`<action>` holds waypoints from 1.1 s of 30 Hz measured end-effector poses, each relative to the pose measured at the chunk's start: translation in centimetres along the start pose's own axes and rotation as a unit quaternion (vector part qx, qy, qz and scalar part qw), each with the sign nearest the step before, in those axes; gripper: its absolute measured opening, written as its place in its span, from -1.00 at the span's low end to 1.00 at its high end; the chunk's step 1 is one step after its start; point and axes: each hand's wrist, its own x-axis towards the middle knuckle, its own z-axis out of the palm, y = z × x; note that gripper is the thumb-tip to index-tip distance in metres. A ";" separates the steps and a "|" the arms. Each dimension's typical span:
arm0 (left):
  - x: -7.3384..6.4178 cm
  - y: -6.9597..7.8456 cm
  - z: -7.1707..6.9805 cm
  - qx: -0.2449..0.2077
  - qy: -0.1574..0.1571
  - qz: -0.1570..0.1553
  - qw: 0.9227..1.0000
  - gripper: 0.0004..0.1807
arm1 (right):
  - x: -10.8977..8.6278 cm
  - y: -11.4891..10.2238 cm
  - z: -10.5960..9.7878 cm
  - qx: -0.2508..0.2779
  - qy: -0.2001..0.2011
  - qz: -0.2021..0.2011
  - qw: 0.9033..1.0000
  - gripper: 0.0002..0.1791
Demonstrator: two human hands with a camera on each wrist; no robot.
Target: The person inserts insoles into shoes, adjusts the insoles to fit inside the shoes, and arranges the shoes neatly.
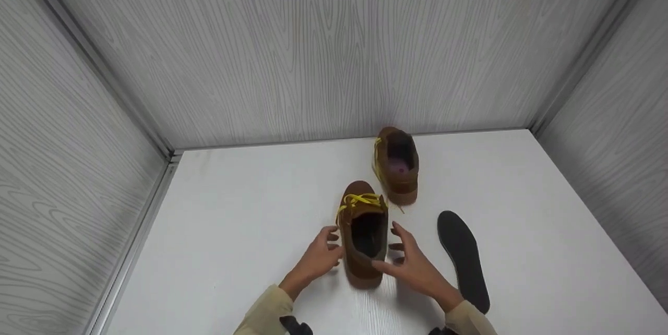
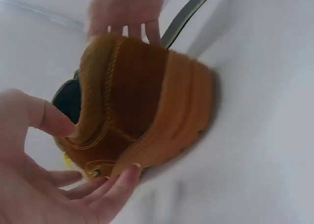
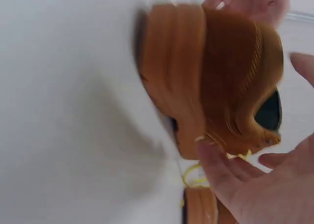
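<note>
A brown low shoe (image 2: 135, 87) sits sole down on the tabletop (image 1: 245, 210) between the two hands, its rounded toe facing away from the person and its heel toward them. The upper looks like suede, a warm tan-brown, with light stitching running beside the rounded collar. The thick sole (image 2: 184, 111) is a paler orange-brown. Bright yellow laces (image 1: 365, 199) cross the front, and the opening is dark inside. The left hand (image 1: 319, 258) and right hand (image 1: 415, 268) stand apart at its sides, fingers loosely bent, neither clamped on it; whether every fingertip touches cannot be told. Just beyond, slightly right, stands a matching brown shoe (image 1: 403, 184) with yellow laces and a purplish inside. A black insole (image 1: 463, 259) lies flat to the right. Grey wood-patterned panels (image 1: 313, 53) rise around the white tabletop.
</note>
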 end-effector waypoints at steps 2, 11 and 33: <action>-0.6 -0.5 0.5 -0.006 -0.022 -0.008 1.000 -0.28 | -0.3 0.2 0.7 0.001 -0.015 -0.010 1.000 0.19; -1.2 -2.1 2.3 0.027 -0.012 0.039 0.999 -0.17 | -0.4 1.3 3.1 0.031 0.003 -0.042 0.999 0.29; 3.5 1.6 -0.7 0.069 0.042 0.063 0.995 -0.28 | 6.0 -2.3 2.0 0.029 0.042 -0.119 0.992 0.26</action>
